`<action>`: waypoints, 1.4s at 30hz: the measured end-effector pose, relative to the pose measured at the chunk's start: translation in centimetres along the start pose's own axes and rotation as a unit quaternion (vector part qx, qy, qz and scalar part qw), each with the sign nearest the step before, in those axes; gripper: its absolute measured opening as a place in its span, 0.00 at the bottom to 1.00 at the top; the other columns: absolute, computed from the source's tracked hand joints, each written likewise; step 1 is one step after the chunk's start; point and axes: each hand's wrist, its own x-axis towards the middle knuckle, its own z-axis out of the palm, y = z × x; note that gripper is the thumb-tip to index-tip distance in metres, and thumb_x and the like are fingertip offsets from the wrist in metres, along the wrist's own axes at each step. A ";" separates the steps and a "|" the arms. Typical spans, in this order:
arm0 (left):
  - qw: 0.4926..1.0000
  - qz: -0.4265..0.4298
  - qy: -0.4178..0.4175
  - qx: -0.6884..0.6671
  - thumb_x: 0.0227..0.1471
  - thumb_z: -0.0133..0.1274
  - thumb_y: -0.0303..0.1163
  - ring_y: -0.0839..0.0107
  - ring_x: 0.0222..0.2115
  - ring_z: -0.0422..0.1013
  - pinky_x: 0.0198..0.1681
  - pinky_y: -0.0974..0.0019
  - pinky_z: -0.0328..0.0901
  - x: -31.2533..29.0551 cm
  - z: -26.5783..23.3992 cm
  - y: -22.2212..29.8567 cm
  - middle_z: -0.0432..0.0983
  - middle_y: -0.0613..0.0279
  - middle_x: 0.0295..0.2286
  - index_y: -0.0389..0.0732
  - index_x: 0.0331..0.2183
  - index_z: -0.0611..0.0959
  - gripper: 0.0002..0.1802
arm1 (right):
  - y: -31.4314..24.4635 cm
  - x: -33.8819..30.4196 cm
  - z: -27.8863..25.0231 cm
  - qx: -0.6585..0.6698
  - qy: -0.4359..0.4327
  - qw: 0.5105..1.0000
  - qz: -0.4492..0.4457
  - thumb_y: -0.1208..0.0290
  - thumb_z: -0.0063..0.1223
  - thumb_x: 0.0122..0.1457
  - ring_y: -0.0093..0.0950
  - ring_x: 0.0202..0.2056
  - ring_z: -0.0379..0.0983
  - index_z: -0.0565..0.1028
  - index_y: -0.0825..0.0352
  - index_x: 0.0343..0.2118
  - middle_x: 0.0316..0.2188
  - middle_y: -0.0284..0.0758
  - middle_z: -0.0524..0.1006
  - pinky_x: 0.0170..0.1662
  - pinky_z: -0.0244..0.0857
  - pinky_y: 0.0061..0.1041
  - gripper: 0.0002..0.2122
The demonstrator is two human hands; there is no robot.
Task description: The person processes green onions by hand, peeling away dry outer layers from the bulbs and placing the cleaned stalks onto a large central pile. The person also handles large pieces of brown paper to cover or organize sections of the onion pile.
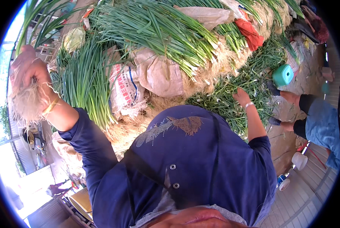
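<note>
- The heap of onions (158, 36) lies ahead of us, green leaves to the left, pale roots to the right.
- To the left of the heap, our raised left hand (31, 81) has its fingers curled around a bunch of onions (24, 102), leaves up and roots hanging below.
- On the near right side of the heap, our right hand (241, 97) is over loose leaves (230, 98); its fingers look bent, but we cannot tell whether they grip anything.
- Left of the heap and nearer us lies a second stack of onions (80, 79).
- On the near side of the heap, we see a crumpled brown sack (156, 72) and a white printed sack (122, 91).
- A red cloth (250, 35) lies at the heap's right edge.
- Right of the heap, past the loose leaves, a turquoise container (283, 75) rests on brown ground (282, 150).
- Farther right of the heap is another person (324, 123) in blue denim, partly cut off by the view.
- Nearer us than that person, still right of the heap, stands a white bucket (299, 161) beside a grey ribbed surface (310, 186).
- Far left of the heap, the room is bright and washed out; nearer us on that side is a yellow tub (81, 201).
</note>
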 end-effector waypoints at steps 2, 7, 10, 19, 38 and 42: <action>0.998 0.008 0.058 0.019 0.47 0.46 0.22 0.76 0.17 0.64 0.18 0.74 0.57 -0.6 -1.2 -0.7 0.67 0.62 0.25 0.26 0.46 0.60 0.24 | -9.3 3.9 -5.0 0.067 0.216 0.972 -0.062 0.61 0.55 0.51 0.46 0.51 0.62 0.61 0.70 0.53 0.49 0.50 0.66 0.54 0.57 0.35 0.29; 0.983 -0.106 0.148 -0.026 0.38 0.53 0.22 0.75 0.21 0.68 0.26 0.74 0.66 -2.1 -11.3 -7.0 0.71 0.60 0.28 0.28 0.49 0.65 0.32 | -16.5 15.2 -9.8 0.138 0.254 0.956 -0.050 0.56 0.59 0.46 0.45 0.47 0.67 0.62 0.73 0.52 0.45 0.51 0.70 0.51 0.60 0.32 0.34; 0.958 -0.171 0.224 -0.058 0.41 0.54 0.28 0.76 0.18 0.67 0.21 0.72 0.66 -6.4 -15.7 -12.1 0.70 0.65 0.23 0.35 0.43 0.72 0.24 | -22.9 15.5 -13.1 0.093 0.135 0.982 -0.095 0.54 0.59 0.43 0.46 0.42 0.70 0.67 0.74 0.47 0.40 0.51 0.73 0.47 0.63 0.33 0.32; 0.907 -0.203 0.359 0.089 0.48 0.48 0.30 0.60 0.37 0.71 0.43 0.60 0.66 -14.6 -22.7 -18.7 0.74 0.55 0.36 0.36 0.40 0.75 0.15 | -32.2 4.3 -6.8 0.391 0.087 0.906 -0.134 0.63 0.58 0.51 0.28 0.34 0.71 0.65 0.71 0.43 0.37 0.39 0.73 0.38 0.67 0.25 0.22; 0.886 -0.362 0.285 0.053 0.51 0.46 0.29 0.59 0.38 0.72 0.44 0.62 0.67 -14.1 -22.0 -22.7 0.74 0.49 0.39 0.35 0.43 0.72 0.16 | -33.2 -2.4 -3.5 0.623 -0.173 0.763 -0.021 0.64 0.54 0.55 0.15 0.25 0.67 0.74 0.67 0.31 0.24 0.27 0.73 0.27 0.60 0.14 0.10; 0.873 -0.357 0.317 0.101 0.50 0.49 0.27 0.66 0.31 0.73 0.37 0.62 0.69 -14.5 -21.6 -23.0 0.74 0.57 0.35 0.38 0.39 0.74 0.12 | -33.2 1.3 -4.0 0.491 -0.127 0.857 -0.089 0.65 0.54 0.54 0.19 0.23 0.70 0.72 0.68 0.32 0.22 0.29 0.73 0.26 0.62 0.16 0.11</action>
